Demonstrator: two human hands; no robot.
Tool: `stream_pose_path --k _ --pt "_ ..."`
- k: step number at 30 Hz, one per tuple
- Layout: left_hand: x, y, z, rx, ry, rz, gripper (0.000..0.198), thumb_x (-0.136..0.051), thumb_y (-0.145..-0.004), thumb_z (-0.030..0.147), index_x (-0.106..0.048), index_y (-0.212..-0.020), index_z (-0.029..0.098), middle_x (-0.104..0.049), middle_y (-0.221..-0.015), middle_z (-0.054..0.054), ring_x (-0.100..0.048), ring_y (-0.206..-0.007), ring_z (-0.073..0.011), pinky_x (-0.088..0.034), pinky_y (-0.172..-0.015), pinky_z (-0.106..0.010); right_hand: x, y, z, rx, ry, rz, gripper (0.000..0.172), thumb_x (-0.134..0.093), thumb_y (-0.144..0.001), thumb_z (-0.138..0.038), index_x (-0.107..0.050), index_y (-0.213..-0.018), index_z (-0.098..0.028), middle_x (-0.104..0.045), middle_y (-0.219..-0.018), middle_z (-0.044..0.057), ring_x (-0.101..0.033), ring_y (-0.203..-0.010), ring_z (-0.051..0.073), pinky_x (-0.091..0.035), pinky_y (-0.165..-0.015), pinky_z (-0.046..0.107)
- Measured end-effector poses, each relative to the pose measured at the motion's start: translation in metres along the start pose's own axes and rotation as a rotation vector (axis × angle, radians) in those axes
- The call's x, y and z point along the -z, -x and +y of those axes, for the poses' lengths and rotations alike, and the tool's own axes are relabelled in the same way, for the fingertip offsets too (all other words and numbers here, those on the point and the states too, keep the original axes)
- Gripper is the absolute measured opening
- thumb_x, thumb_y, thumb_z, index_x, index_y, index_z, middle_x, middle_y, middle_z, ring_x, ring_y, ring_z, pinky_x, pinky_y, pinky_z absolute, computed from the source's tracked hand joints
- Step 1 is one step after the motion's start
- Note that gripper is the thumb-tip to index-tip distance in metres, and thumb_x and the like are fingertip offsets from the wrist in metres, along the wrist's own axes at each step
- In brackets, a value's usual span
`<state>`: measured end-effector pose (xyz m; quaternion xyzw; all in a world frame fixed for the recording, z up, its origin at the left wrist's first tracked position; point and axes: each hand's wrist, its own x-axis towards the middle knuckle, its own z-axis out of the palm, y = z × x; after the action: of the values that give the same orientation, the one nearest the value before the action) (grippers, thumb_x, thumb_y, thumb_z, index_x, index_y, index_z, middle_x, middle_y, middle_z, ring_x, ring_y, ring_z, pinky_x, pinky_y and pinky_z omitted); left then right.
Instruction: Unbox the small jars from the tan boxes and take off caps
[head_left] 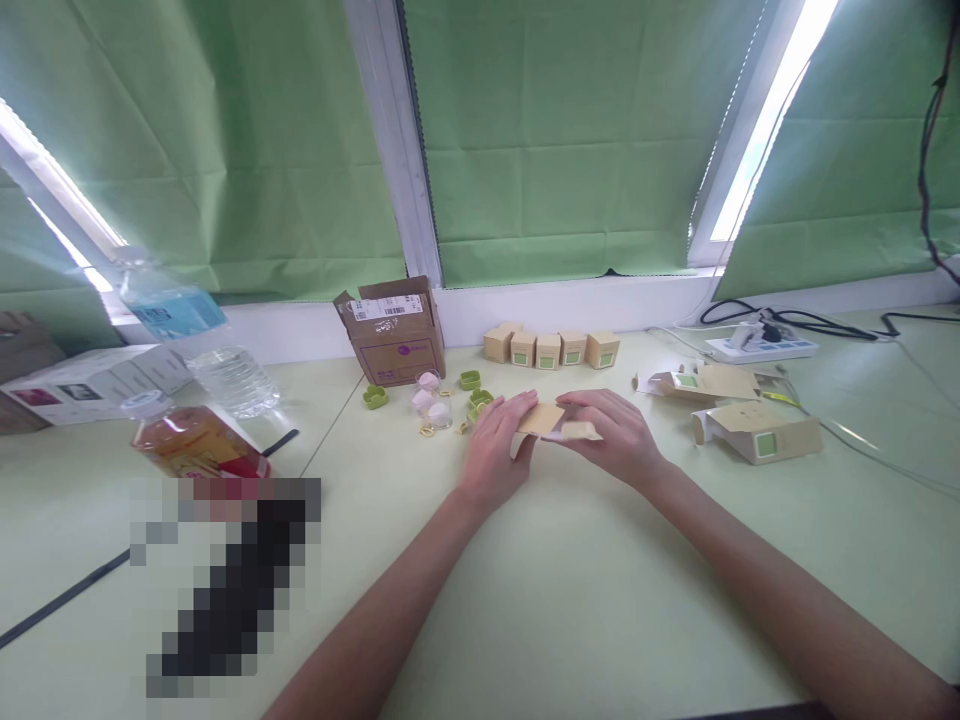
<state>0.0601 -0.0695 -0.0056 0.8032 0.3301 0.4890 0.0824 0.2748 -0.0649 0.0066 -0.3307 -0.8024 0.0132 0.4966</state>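
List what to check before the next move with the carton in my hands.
1. Left hand and right hand both on the flat carton: ok.
2. Flat carton opened into a box shape: not ok, it lies flat.
3. Green pieces on the table close to the left hand: ok.
4. Carton flaps undamaged: cannot tell, the hands cover them.
5. Five small boxes upright in a row near the window: ok.

tan flat carton (541, 419), half-folded, held above table
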Motion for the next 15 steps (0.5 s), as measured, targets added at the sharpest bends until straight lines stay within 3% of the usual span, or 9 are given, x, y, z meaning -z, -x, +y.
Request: stream_pose_path --k 4,7,9,12,15 --pt "0.000 -0.001 0.016 0.266 0.313 -0.044 0.046 -0.072 -0.088 0.030 -0.057 -0.132 0.024 -0.070 -0.128 -0.011 -0.066 -0.118 -0.0289 -0.050 -0.103 -0.044 -0.003 -0.007 -0.013 -0.330 -0.248 0.155 0.034 -0.083 -0.077 -0.051 -0.065 -0.092 -0.027 -0.072 -0.094 0.006 -0.067 -0.088 0.027 -0.056 -0.082 0.044" --pt "-0.006 -0.002 0.023 0.517 0.690 -0.090 0.069 -0.079 -0.082 0.042 -0.046 -0.140 0.024 -0.075 -0.112 -0.010 -0.073 -0.098 -0.0275 -0.057 -0.082 -0.037 -0.005 -0.012 -0.016 -0.625 -0.523 0.162 0.041 -0.084 -0.072 -0.056 -0.060 -0.087 -0.026 -0.069 -0.085 0.003 -0.065 -0.081 0.023 -0.056 -0.071 0.038" --pt "-0.011 -0.002 0.025 0.623 0.837 -0.061 0.081 -0.082 -0.079 0.046 -0.037 -0.143 0.025 -0.075 -0.105 -0.009 -0.074 -0.087 -0.0255 -0.057 -0.072 -0.034 -0.007 -0.013 -0.013 -0.780 -0.646 0.136 0.044 -0.085 -0.070 -0.058 -0.058 -0.080 -0.024 -0.067 -0.081 0.001 -0.064 -0.078 0.022 -0.056 -0.067 0.035" --pt "-0.013 -0.002 0.023 0.592 0.708 0.043 0.067 -0.081 -0.080 0.044 -0.043 -0.131 0.026 -0.071 -0.115 -0.009 -0.073 -0.088 -0.0229 -0.056 -0.070 -0.031 -0.010 -0.012 -0.008 -0.935 -0.780 0.169 0.047 -0.087 -0.068 -0.058 -0.057 -0.073 -0.022 -0.067 -0.080 0.001 -0.064 -0.079 0.020 -0.057 -0.070 0.034" --pt "-0.010 0.000 0.020 0.406 0.343 0.049 0.033 -0.076 -0.085 0.037 -0.058 -0.110 0.025 -0.064 -0.127 -0.009 -0.068 -0.109 -0.0256 -0.056 -0.079 -0.033 -0.014 -0.010 -0.005 -1.020 -0.883 0.215 0.044 -0.086 -0.068 -0.057 -0.062 -0.079 -0.022 -0.070 -0.089 0.002 -0.065 -0.083 0.020 -0.059 -0.071 0.034"
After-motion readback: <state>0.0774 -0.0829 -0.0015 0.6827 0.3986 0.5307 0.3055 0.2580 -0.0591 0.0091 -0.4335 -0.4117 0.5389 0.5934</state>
